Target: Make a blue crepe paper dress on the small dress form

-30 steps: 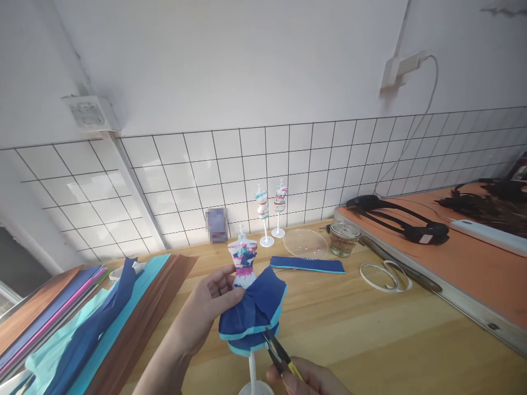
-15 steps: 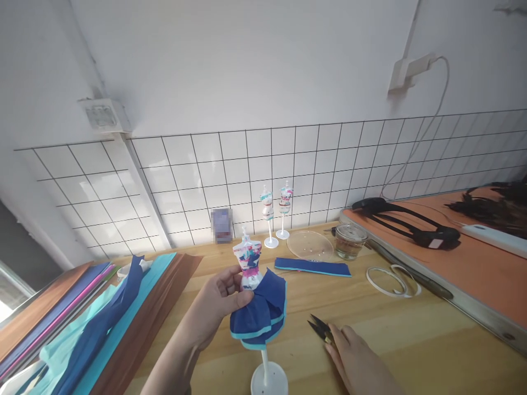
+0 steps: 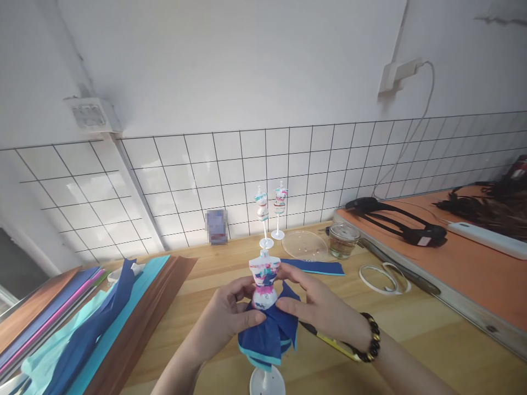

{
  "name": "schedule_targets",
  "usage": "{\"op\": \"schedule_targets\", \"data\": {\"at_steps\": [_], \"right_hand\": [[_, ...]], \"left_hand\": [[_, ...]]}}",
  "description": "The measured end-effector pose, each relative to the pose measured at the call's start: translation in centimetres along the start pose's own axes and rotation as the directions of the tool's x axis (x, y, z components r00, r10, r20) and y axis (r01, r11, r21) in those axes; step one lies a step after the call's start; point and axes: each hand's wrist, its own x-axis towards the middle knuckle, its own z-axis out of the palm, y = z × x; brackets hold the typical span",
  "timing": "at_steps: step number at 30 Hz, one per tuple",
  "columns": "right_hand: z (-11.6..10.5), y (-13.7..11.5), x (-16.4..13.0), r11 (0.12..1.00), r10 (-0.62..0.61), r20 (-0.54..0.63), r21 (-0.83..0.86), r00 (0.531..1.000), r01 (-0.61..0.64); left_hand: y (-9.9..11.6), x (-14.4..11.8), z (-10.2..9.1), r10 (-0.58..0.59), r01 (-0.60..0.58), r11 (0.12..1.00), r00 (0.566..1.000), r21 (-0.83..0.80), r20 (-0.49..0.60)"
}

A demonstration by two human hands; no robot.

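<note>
A small white mannequin (image 3: 264,274) on a stand (image 3: 267,381) wears a dark blue paper skirt (image 3: 267,334) with a teal hem. My left hand (image 3: 228,315) grips the mannequin's waist from the left. My right hand (image 3: 325,312), with a dark bead bracelet on the wrist, touches the torso and the skirt from the right. The yellow-handled snips (image 3: 335,343) lie on the wooden table under my right forearm, mostly hidden.
A blue and teal paper strip (image 3: 317,267), a clear lid (image 3: 304,244), a glass jar (image 3: 342,240), white tape rings (image 3: 383,277) and two small mannequins (image 3: 269,206) stand behind. Coloured paper sheets (image 3: 82,323) lie left; an orange board (image 3: 461,258) with black items lies right.
My right hand put the snips down on the table, then came up to the mannequin's waist. The mannequin shifted slightly right and nearer the middle.
</note>
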Motion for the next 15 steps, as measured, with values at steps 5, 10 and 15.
{"op": "schedule_targets", "data": {"at_steps": [5,10,15], "right_hand": [[0.3,0.6,-0.4,0.988,0.1,-0.053,-0.113,0.994,-0.106],[1.3,-0.2,-2.1,0.975,0.17,-0.124,-0.12,0.978,-0.185],[2.3,-0.6,-3.4,0.966,0.211,-0.133,-0.126,0.968,-0.228]], "left_hand": [[0.2,-0.1,0.0,0.01,-0.01,1.0,1.0,0.006,0.009],[0.4,-0.4,0.3,0.0,0.003,0.991,1.0,0.137,-0.018],[0.4,-0.7,0.6,-0.005,0.013,0.972,0.999,0.233,-0.036]]}}
